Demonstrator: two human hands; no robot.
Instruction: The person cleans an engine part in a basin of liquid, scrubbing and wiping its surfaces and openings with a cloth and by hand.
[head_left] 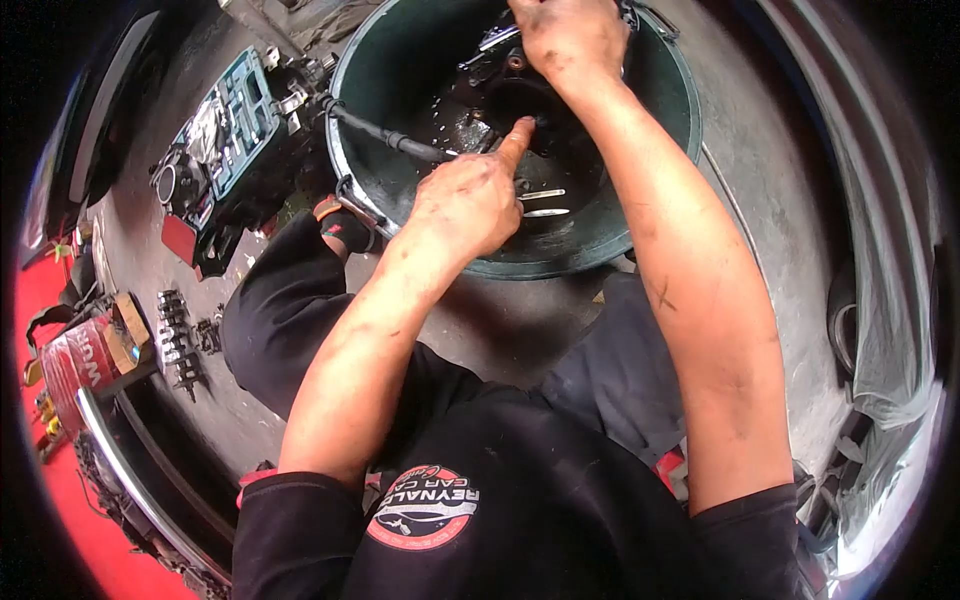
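Note:
A dark, wet metal engine part (515, 62) with bolt holes lies in a round green tub (350, 75). My right hand (575, 40) is closed over its far upper edge, the fingertips partly cut off by the frame. My left hand (465, 205) is over the near left side of the tub, its index finger stretched onto the dark part and the other fingers curled under. Beside those curled fingers show two slim shiny metal pieces (545, 212); whether I hold them is unclear. A black rod (385, 132) crosses the left rim and reaches behind my left hand.
A teal tool case (240, 125) with sockets and wrenches stands left of the tub. A crankshaft (178, 345) lies on the floor, near a red drum (80, 375). Plastic sheeting (900, 330) hangs at the right. My knees flank the tub's near side.

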